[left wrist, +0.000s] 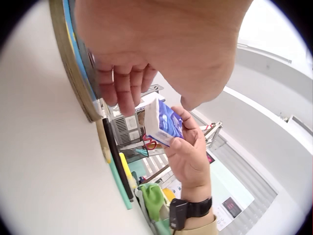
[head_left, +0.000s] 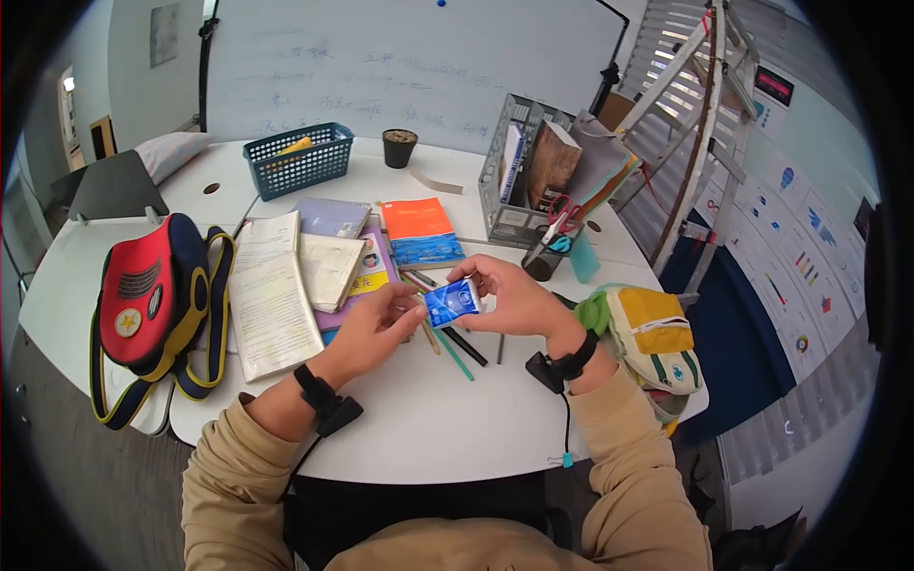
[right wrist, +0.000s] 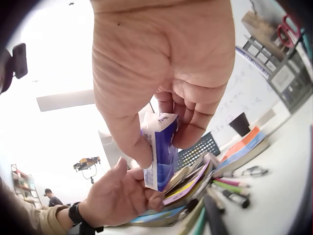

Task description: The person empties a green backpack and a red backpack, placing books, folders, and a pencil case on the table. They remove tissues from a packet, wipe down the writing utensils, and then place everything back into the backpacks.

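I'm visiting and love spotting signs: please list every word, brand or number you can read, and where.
No text reads with certainty.
Blue packet: lettering too small.
Whiteboard: handwriting too faint.
Purple book: characters too blurred.
White booklet: writing too small.
Wall posters: labels too small.

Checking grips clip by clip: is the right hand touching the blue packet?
Touching. The right wrist view shows it: the right hand pinches the blue packet, thumb against one side and fingers against the other.
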